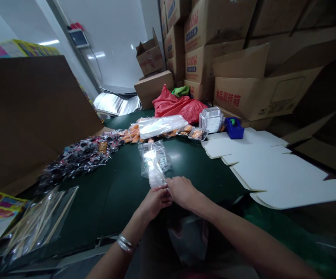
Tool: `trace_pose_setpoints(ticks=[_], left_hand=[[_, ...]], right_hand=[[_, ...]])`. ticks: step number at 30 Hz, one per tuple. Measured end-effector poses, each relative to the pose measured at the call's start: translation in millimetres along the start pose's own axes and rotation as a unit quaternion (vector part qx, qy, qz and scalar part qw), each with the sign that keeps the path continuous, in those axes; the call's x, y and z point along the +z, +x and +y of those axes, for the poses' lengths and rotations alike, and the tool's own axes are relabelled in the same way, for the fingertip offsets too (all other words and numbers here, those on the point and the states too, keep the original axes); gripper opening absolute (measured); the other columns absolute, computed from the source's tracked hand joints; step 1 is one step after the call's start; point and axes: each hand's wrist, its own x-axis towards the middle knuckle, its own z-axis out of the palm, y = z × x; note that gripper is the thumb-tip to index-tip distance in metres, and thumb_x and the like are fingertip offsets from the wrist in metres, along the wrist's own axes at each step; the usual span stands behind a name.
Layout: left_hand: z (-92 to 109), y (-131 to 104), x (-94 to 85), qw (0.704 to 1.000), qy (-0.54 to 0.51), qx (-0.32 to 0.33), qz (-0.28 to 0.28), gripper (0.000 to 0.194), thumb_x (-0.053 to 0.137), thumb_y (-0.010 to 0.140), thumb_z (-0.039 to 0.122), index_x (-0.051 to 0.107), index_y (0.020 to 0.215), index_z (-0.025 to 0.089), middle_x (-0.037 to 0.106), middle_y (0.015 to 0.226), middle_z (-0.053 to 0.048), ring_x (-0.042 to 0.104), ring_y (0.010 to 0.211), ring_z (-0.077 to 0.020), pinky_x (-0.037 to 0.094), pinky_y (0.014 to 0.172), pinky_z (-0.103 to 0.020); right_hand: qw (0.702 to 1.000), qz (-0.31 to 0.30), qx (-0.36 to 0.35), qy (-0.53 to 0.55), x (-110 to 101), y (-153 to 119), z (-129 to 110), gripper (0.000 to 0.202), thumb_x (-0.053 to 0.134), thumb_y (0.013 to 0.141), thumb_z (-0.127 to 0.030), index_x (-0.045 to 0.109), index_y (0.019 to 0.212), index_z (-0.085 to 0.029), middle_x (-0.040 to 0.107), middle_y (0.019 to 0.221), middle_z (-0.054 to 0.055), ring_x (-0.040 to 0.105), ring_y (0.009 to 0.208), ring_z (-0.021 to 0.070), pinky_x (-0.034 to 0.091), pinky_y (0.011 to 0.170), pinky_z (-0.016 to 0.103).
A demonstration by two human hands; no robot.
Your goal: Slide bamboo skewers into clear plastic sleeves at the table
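Note:
A clear plastic bag point(156, 174) stretches from my two hands over the dark green table point(121, 190). My left hand point(155, 200), with silver bangles on its wrist, has its fingers closed on the bag's near end. Right beside it, my right hand point(181, 190) pinches the same end from the right, and the two hands touch or nearly touch. More crumpled clear packaging point(163, 157) lies just beyond the bag.
Small dark wrapped packets point(80, 159) are heaped at left, with bagged wooden sticks point(42, 221) nearer. Orange packets point(131, 133), clear trays point(211, 120) and a blue tape dispenser point(234, 128) stand behind. White card sheets point(284, 170) lie right, below cardboard boxes point(240, 95).

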Motion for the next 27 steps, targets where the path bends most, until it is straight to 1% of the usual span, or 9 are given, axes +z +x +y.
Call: trace_pose_setpoints(ticks=[5,9,11,13,16,19,22,25,27], left_hand=[[2,-4,15.3,1.000,-0.008,0.004,-0.020,0.007,0.064,0.069,0.012,0.060,0.076,0.012,0.065,0.068,-0.004,0.062,0.056,-0.0123,0.048,0.056,-0.024],[11,-7,17.3,0.999,-0.035,0.021,-0.025,0.015,0.064,0.070,0.014,0.061,0.084,0.013,0.062,0.066,0.000,0.060,0.059,-0.0103,0.048,0.060,-0.023],[11,-9,16.6,0.999,-0.030,0.018,-0.040,0.021,0.065,0.068,0.015,0.062,0.089,0.013,0.063,0.068,0.000,0.060,0.060,-0.0104,0.048,0.060,-0.023],[7,-12,16.4,0.998,-0.006,0.008,-0.055,0.022,0.066,0.066,0.017,0.064,0.087,0.013,0.064,0.070,-0.001,0.060,0.060,-0.0112,0.047,0.058,-0.022],[-1,-23,15.5,0.996,0.038,-0.017,-0.079,0.021,0.068,0.065,0.021,0.063,0.083,0.011,0.065,0.073,-0.004,0.062,0.060,-0.0130,0.046,0.057,-0.023],[3,-42,10.6,0.991,0.091,-0.034,-0.098,0.025,0.066,0.068,0.026,0.062,0.087,0.011,0.065,0.076,-0.005,0.063,0.062,-0.0132,0.047,0.062,-0.025],[39,-61,2.0,0.957,0.257,-0.032,-0.128,0.018,0.057,0.072,0.028,0.062,0.082,0.013,0.064,0.067,-0.003,0.061,0.059,-0.0122,0.047,0.062,-0.025],[106,-71,-5.7,0.900,0.411,-0.014,-0.146,0.013,0.056,0.070,0.023,0.063,0.068,0.013,0.061,0.056,-0.001,0.057,0.053,-0.0114,0.043,0.056,-0.022],[153,-73,-8.7,0.878,0.462,0.016,-0.126,0.013,0.055,0.070,0.020,0.061,0.062,0.011,0.059,0.051,0.000,0.053,0.049,-0.0098,0.039,0.052,-0.020]], right_hand=[[0.993,0.086,0.025,0.075,-5,25,10,0.038,0.050,0.083,-0.018,0.053,0.121,-0.015,0.061,0.114,0.012,0.062,0.094,0.0191,0.047,0.081,0.027],[0.931,0.291,-0.054,0.216,8,-5,15,0.040,0.052,0.085,-0.029,0.049,0.123,-0.016,0.054,0.122,0.011,0.054,0.106,0.0196,0.044,0.092,0.031],[0.914,0.342,-0.107,0.193,18,-15,14,0.046,0.058,0.081,-0.035,0.051,0.122,-0.017,0.051,0.125,0.012,0.046,0.118,0.0255,0.037,0.099,0.040],[0.927,0.330,-0.122,0.131,25,-11,12,0.054,0.065,0.076,-0.040,0.052,0.123,-0.017,0.050,0.127,0.014,0.041,0.121,0.0295,0.031,0.102,0.046],[0.959,0.262,-0.085,0.071,25,19,10,0.062,0.069,0.073,-0.049,0.054,0.124,-0.017,0.053,0.124,0.016,0.043,0.118,0.0326,0.029,0.099,0.051],[0.975,0.188,-0.048,0.110,14,51,11,0.050,0.066,0.076,-0.051,0.063,0.110,-0.014,0.060,0.114,0.018,0.049,0.111,0.0347,0.032,0.095,0.054],[0.967,0.154,-0.086,0.182,-7,71,4,0.035,0.061,0.083,-0.042,0.066,0.104,-0.015,0.065,0.109,0.013,0.056,0.104,0.0263,0.039,0.091,0.041],[0.922,0.085,-0.252,0.282,-38,89,-15,0.031,0.047,0.092,-0.038,0.065,0.106,-0.018,0.068,0.104,0.003,0.061,0.094,0.0150,0.044,0.081,0.025],[0.888,0.075,-0.314,0.328,-60,101,-28,0.035,0.037,0.095,-0.035,0.067,0.098,-0.016,0.069,0.095,0.002,0.062,0.086,0.0129,0.045,0.075,0.022]])
